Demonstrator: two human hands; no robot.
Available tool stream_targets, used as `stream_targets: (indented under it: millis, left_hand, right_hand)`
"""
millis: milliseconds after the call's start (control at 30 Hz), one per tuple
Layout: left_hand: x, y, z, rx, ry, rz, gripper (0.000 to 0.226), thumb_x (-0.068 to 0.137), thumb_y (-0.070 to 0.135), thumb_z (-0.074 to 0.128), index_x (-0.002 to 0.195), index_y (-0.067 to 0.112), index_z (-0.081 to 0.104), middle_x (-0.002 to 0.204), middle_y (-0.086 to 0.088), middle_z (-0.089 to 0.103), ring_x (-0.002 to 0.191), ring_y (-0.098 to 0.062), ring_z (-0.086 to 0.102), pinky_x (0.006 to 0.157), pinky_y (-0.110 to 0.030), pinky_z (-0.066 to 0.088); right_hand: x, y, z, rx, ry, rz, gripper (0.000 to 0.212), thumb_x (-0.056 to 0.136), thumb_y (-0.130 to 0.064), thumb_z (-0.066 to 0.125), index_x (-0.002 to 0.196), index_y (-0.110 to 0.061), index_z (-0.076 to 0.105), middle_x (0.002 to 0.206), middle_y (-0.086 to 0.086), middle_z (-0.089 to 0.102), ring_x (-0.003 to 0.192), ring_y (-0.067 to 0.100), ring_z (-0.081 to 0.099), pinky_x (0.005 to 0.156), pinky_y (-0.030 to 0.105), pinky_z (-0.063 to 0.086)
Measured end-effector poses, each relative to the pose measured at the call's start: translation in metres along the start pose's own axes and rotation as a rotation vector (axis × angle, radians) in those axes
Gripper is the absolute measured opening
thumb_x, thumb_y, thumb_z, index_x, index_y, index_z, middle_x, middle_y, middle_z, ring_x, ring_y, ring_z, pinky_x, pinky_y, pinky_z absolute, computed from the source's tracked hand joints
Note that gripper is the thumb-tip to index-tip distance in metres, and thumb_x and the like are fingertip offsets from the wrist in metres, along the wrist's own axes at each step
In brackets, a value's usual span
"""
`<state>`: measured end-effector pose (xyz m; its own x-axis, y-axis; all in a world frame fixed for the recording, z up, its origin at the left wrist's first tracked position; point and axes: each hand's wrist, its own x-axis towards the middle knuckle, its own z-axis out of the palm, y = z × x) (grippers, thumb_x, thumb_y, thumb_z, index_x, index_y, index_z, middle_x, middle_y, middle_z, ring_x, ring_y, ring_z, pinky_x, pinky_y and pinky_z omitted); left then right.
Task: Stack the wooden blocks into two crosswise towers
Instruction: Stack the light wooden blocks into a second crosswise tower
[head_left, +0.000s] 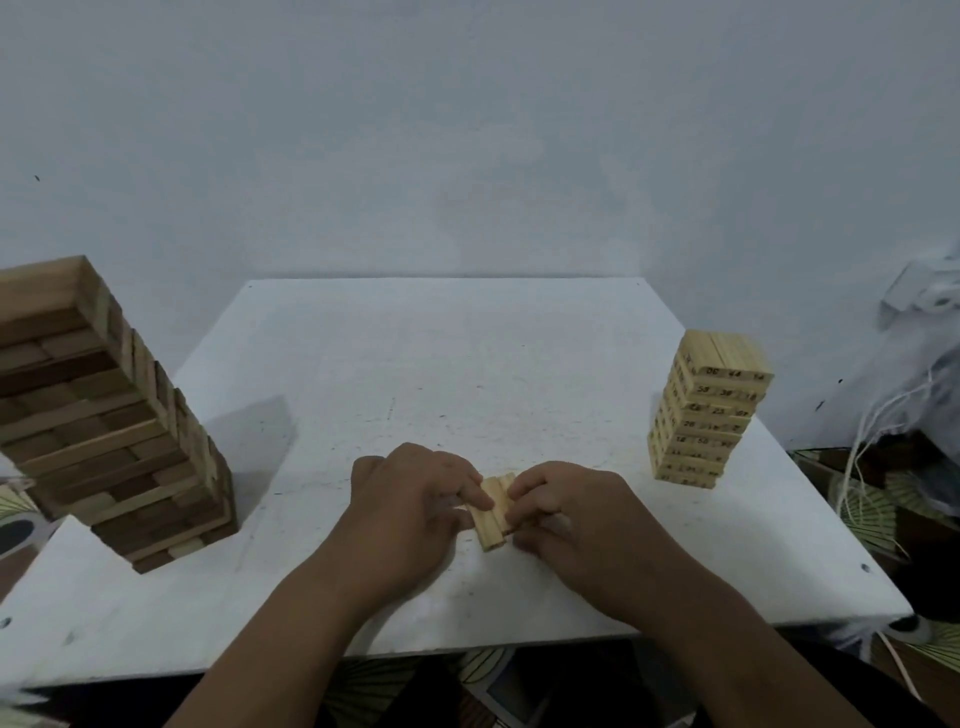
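A few pale wooden blocks (493, 512) lie side by side on the white table (426, 364), near its front edge. My left hand (410, 504) pinches them from the left, and my right hand (566, 506) pinches them from the right. Fingers hide part of the blocks, so their exact number cannot be told. A tall tower of darker, larger blocks (109, 415) stands at the left edge, layered crosswise. A smaller tower of pale numbered blocks (706, 410) stands at the right.
A plain wall rises behind the table. Crumpled plastic and white cords (914, 395) lie off the table's right edge. Patterned floor covering (878, 514) shows below right.
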<state>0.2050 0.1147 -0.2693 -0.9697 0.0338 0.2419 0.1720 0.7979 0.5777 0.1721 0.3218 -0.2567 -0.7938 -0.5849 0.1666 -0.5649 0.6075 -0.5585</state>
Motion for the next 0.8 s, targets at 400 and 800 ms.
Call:
stream_targets:
  millis: [400,800]
  left_hand:
    - [-0.001,0.005,-0.004,-0.063,0.019,-0.031,0.046,0.066,0.022,0.089,0.085,0.057,0.068,0.101,0.047,0.056,0.101,0.004,0.055,0.101,-0.043,0.039]
    - [0.0,-0.004,0.0,0.002,-0.009,-0.006,0.036,0.067,0.026,0.088,0.064,0.053,0.065,0.091,0.037,0.064,0.105,0.002,0.055,0.101,-0.035,0.027]
  right_hand:
    - [0.001,0.004,0.0,0.123,0.085,-0.008,0.015,0.072,-0.014,0.081,0.081,-0.025,0.077,0.083,-0.015,0.069,0.081,0.0,0.063,0.074,0.012,0.047]
    - [0.0,-0.009,0.004,0.064,0.106,-0.007,0.041,0.056,-0.058,0.082,0.08,-0.027,0.071,0.079,-0.015,0.06,0.077,0.004,0.057,0.066,0.024,0.048]
